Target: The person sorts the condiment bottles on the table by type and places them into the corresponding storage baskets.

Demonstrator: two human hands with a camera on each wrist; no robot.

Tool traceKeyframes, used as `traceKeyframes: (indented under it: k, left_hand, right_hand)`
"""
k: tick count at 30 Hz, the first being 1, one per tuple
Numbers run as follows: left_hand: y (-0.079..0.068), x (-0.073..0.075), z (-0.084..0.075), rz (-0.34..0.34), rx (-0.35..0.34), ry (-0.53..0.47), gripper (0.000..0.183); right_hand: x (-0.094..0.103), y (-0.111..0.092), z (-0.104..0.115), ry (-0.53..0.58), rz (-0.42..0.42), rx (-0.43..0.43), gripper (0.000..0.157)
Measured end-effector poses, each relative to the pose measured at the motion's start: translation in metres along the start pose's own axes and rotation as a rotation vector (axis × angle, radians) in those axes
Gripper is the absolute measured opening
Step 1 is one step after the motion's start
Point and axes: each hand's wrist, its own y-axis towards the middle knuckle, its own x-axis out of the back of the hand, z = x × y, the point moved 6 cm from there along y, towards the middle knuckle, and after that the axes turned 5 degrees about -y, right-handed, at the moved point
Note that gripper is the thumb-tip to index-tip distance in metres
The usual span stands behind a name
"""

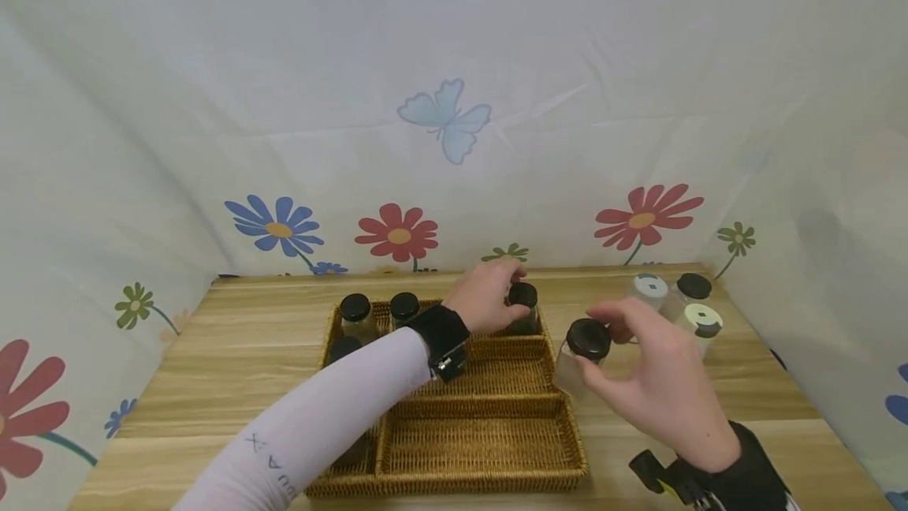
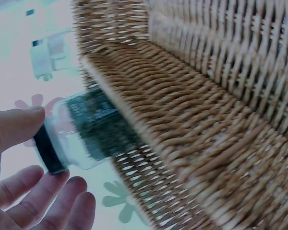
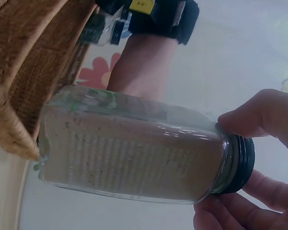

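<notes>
My left hand [image 1: 489, 298] is at the back right compartment of a wicker tray [image 1: 482, 438], thumb and fingers about the black lid of a glass jar [image 1: 523, 296]. Dark green flakes fill part of this jar [image 2: 103, 127] in the left wrist view, and it stands inside the wicker wall. Just right of the tray, my right hand [image 1: 667, 361] grips a second glass jar [image 1: 570, 371] by its black lid. Pale beige powder shows through the glass of that jar [image 3: 129, 151], which is tilted beside the tray's right edge.
More black-lidded jars stand in the tray's back row, such as one jar [image 1: 356, 310], and along its left side, partly behind my left sleeve [image 1: 340, 408]. On the wooden table [image 1: 234, 361], several jars, one with a pale lid [image 1: 702, 320], stand at the back right. A flowered cloth [image 1: 340, 140] hangs behind.
</notes>
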Motion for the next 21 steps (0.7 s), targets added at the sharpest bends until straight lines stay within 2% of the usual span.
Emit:
traceKeyframes:
  k: [6, 11, 21]
  left_hand:
    - [-0.011, 0.016, -0.003, -0.008, -0.031, -0.078, 0.055]
    - [-0.025, 0.030, -0.007, -0.026, -0.078, -0.134, 0.056]
    - [-0.079, 0.044, -0.033, -0.043, -0.252, -0.076, 0.054]
  right_hand:
    - [0.005, -0.002, 0.016, 0.066, 0.041, 0.033, 0.054]
    - [0.007, -0.005, 0.028, 0.113, 0.063, 0.042, 0.054]
    - [0.005, -0.012, 0.048, 0.197, 0.112, 0.044, 0.060]
